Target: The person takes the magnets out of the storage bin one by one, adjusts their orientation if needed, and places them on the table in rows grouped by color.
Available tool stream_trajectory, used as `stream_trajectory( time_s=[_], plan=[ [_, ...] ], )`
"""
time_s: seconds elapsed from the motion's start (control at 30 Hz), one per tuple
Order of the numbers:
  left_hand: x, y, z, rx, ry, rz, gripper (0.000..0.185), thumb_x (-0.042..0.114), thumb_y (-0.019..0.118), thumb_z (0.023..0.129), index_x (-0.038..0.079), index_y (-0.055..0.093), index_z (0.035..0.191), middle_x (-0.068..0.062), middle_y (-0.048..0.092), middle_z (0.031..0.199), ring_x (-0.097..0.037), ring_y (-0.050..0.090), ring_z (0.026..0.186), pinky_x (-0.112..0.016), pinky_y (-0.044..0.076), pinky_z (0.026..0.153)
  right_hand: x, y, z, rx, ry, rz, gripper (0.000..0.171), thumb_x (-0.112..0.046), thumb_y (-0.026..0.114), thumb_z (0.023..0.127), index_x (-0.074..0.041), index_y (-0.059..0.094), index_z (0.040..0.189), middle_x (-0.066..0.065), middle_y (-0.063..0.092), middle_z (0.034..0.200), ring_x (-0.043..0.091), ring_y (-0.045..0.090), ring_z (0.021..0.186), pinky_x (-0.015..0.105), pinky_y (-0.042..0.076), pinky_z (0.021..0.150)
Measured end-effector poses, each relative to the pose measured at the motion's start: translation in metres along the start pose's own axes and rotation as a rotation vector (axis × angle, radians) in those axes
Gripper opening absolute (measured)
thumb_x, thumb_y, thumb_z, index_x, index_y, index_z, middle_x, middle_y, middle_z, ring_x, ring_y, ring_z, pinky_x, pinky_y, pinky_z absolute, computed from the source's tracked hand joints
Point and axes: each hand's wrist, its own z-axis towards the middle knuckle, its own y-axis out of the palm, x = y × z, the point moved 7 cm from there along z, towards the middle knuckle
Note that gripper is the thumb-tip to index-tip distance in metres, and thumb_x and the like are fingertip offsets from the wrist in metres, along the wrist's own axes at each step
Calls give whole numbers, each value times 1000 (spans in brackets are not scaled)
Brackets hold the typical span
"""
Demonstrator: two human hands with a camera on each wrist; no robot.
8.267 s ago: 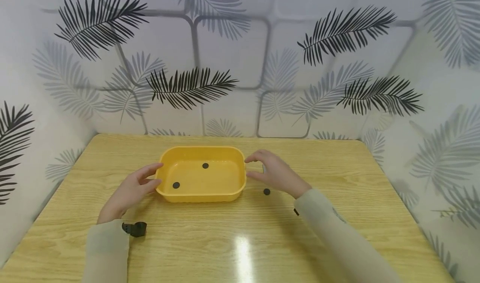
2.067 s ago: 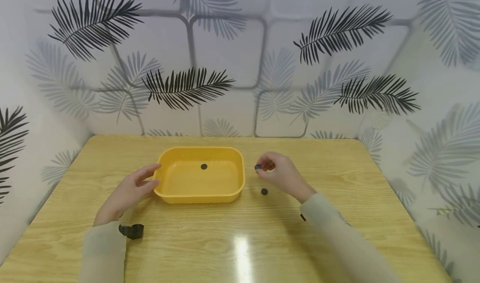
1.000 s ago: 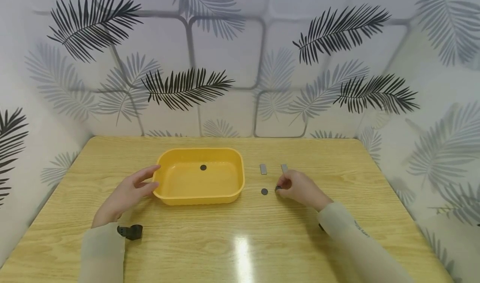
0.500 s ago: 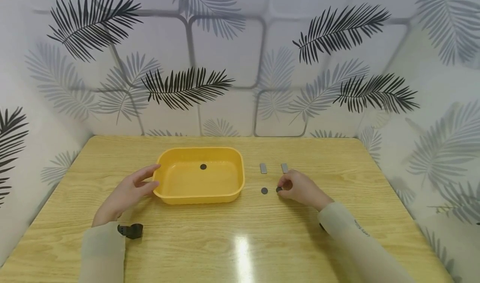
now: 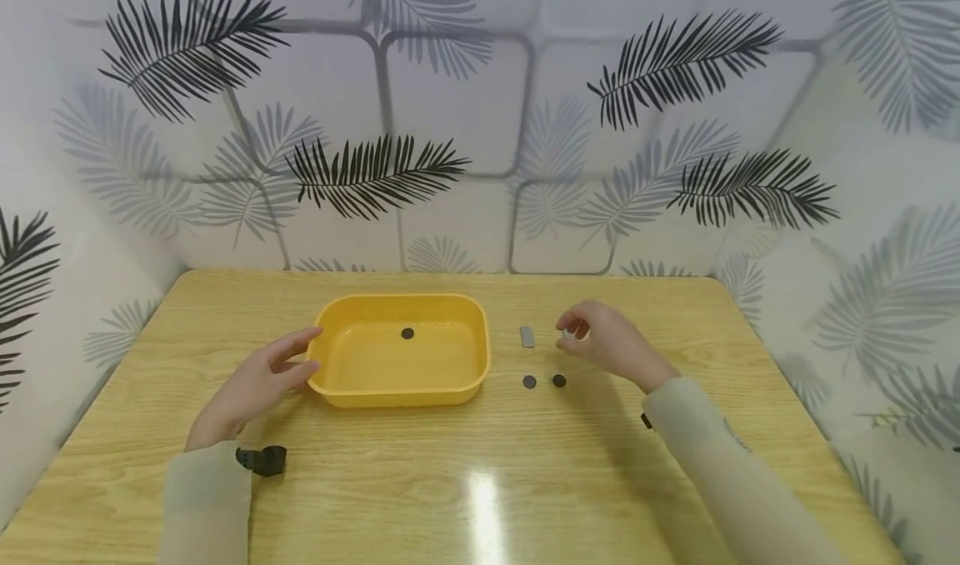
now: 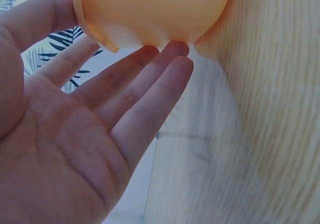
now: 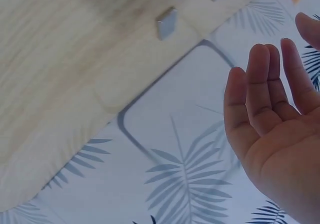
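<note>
A yellow tray (image 5: 397, 394) stands mid-table with one black disc (image 5: 407, 332) lying inside it. My left hand (image 5: 288, 361) rests with straight fingers against the tray's left wall; the left wrist view shows the fingertips (image 6: 172, 51) touching the yellow tray (image 6: 150, 13). Right of the tray, two black discs (image 5: 529, 381) (image 5: 558, 380) lie side by side on the table. Behind them lies a grey bar (image 5: 527, 337). My right hand (image 5: 573, 336) hovers over a second grey bar, mostly hiding it. In the right wrist view that hand (image 7: 270, 83) is empty with relaxed fingers, and a grey bar (image 7: 166, 22) shows.
The wooden table (image 5: 480, 473) is boxed in by leaf-patterned walls at the back and both sides. A small black clip (image 5: 262, 459) sits by my left sleeve.
My right hand has let go of a black disc beside the other one and moved back toward the far grey bar. The left hand has stayed at the tray.
</note>
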Motion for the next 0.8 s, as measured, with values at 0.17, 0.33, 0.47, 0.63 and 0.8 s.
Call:
stream_trajectory(
  time_s=[0.17, 0.33, 0.47, 0.63, 0.8],
  plan=[
    [1, 0, -1, 3, 2, -9, 69, 38, 58, 106, 14, 30, 164, -27, 32, 165, -43, 55, 138, -37, 57, 103, -17, -7, 6, 5, -18, -1, 24, -21, 71, 96, -7, 72, 116, 8, 72, 107, 22, 64, 96, 41, 55, 85],
    [1, 0, -1, 3, 3, -13, 69, 38, 58, 106, 14, 30, 164, -28, 32, 165, -44, 55, 138, -33, 57, 100, -27, -7, 11, 2, -25, 2, 24, -21, 71, 97, -7, 72, 116, 8, 71, 108, 22, 63, 97, 40, 55, 86],
    [0, 0, -1, 5, 1, -9, 69, 38, 59, 105, 15, 30, 164, -27, 31, 166, -43, 55, 138, -33, 56, 100, -35, -5, 15, 7, -42, 13, 24, -21, 71, 97, -6, 72, 116, 8, 71, 110, 22, 63, 98, 41, 55, 89],
    [-1, 0, 0, 2, -2, -8, 70, 40, 59, 105, 16, 29, 164, -27, 30, 166, -42, 56, 138, -38, 57, 101, -51, -3, 21, 12, -65, 58, 22, -20, 71, 97, -7, 72, 115, 8, 72, 112, 22, 64, 100, 41, 56, 93],
    [0, 0, 0, -2, 2, -18, 70, 39, 58, 105, 16, 29, 164, -27, 29, 166, -43, 55, 138, -40, 58, 101, -75, 1, 29, 8, -94, 112, 23, -19, 70, 98, -6, 71, 116, 8, 72, 111, 22, 65, 100, 39, 58, 93]
  ],
)
